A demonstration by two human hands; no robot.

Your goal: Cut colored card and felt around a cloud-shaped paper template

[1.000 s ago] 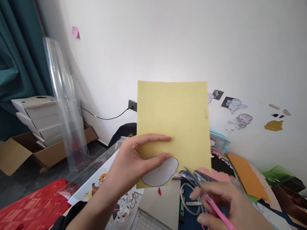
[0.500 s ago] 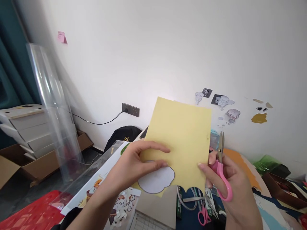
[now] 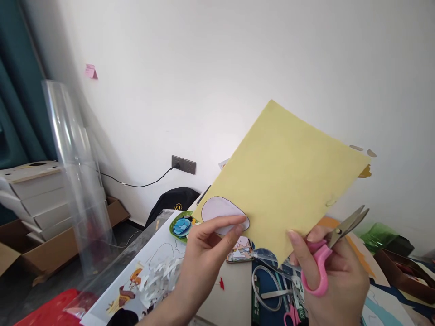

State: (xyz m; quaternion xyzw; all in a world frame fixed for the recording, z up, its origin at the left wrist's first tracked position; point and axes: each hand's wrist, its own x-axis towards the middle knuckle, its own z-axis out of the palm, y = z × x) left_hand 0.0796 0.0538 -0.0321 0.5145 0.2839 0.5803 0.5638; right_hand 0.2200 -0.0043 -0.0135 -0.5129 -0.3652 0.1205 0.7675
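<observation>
A yellow sheet of paper (image 3: 278,167) is held up, tilted, between both hands. Its lower edge shows curved cut-outs. A white paper shape with a dark outline (image 3: 220,209) lies against its lower left part. My left hand (image 3: 212,253) pinches the sheet and the right end of the white shape between thumb and forefinger. My right hand (image 3: 335,271) has pink-handled scissors (image 3: 321,267) hooked on its fingers, blades pointing up and right, slightly apart. The same hand's thumb presses the sheet's lower right edge; the fingers behind the paper are partly hidden.
Below lie white paper scraps (image 3: 159,276), a green dish of blue pieces (image 3: 181,226), a coiled clear tube (image 3: 267,287) and a second pink-handled pair of scissors (image 3: 292,314). A clear plastic roll (image 3: 74,172) leans at the left. A brown box (image 3: 404,274) stands right.
The yellow sheet has turned clockwise and shifted right. My left hand has moved to the white shape's right end. The scissors have tipped to the right in my right hand.
</observation>
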